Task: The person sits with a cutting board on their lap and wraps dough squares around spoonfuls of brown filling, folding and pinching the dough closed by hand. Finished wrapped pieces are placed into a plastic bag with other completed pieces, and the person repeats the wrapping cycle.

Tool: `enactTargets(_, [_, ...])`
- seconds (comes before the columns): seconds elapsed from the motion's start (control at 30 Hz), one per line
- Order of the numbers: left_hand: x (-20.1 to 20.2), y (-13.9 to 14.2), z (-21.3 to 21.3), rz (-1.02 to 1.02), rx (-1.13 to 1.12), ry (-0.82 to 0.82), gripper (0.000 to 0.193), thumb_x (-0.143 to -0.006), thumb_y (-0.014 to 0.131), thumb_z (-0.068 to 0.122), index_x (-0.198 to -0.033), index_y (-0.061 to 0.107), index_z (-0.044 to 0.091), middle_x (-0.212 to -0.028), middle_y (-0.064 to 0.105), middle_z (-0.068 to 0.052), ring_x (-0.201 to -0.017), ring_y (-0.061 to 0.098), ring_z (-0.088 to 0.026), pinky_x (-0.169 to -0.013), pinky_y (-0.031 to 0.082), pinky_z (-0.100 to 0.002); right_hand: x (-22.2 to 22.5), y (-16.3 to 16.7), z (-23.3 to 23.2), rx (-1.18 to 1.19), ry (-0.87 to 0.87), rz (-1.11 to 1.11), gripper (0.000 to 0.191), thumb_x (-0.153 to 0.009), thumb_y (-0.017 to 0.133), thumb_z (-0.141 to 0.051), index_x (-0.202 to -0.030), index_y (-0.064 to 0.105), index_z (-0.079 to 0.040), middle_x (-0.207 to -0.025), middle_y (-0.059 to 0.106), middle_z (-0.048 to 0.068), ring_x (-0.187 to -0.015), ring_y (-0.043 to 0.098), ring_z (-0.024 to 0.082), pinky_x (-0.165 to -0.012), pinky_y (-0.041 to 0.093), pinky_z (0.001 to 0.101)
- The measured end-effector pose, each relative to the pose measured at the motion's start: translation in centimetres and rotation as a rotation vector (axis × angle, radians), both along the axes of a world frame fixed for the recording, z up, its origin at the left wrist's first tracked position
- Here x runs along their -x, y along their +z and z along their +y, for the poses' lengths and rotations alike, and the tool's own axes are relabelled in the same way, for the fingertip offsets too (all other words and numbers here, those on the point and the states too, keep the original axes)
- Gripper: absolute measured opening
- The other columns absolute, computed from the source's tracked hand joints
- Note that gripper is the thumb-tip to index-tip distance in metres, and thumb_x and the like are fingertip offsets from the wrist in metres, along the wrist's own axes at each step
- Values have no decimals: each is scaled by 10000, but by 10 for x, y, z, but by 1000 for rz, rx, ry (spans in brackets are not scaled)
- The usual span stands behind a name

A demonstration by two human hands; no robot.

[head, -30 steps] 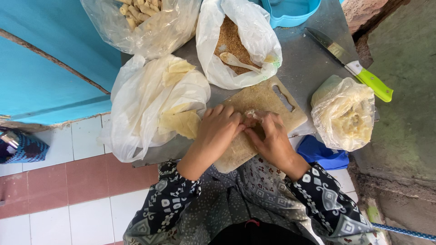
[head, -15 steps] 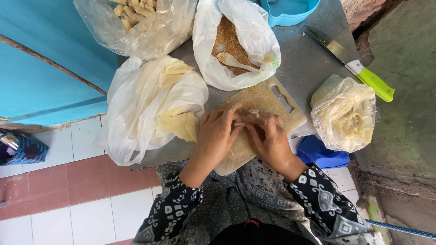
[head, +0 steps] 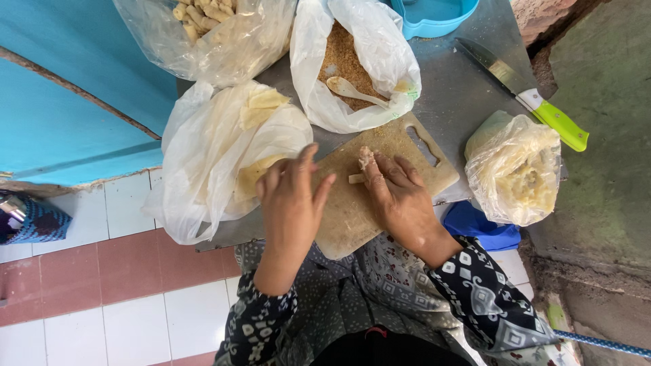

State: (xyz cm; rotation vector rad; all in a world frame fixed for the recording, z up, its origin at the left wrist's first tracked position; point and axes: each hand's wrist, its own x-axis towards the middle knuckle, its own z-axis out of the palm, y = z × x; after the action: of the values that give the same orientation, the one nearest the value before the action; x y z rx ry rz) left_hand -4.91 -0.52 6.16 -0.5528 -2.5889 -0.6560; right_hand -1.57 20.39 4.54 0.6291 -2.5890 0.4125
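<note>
A grey metal table (head: 468,88) stands by a blue wall (head: 61,102) over pink-and-white floor tiles (head: 81,285).
</note>
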Motion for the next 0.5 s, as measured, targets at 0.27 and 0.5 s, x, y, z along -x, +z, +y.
enactTargets(0.27, [-28, 18, -51, 33, -190, 228, 646, -919, 818, 252, -1445, 507, 43, -1012, 709, 9, -1105, 592, -263, -1023, 378, -456, 7, 7, -3, 104, -38, -66, 597, -889, 718, -81, -1434, 493, 12, -1238, 700, 230, -1250, 592, 372, -1092, 431, 486])
enactTargets(0.5, [-40, 9, -65, 65, -311, 260, 478, -971, 760, 146, -1392, 565, 32, -964, 686, -42, -1031, 589, -261, -961, 457, -416, 16, 1, -3, -31, 11, -12, 558, -941, 689, -89, -1448, 505, 52, -1308, 700, 166, -1308, 607, 307, -1168, 378, 551])
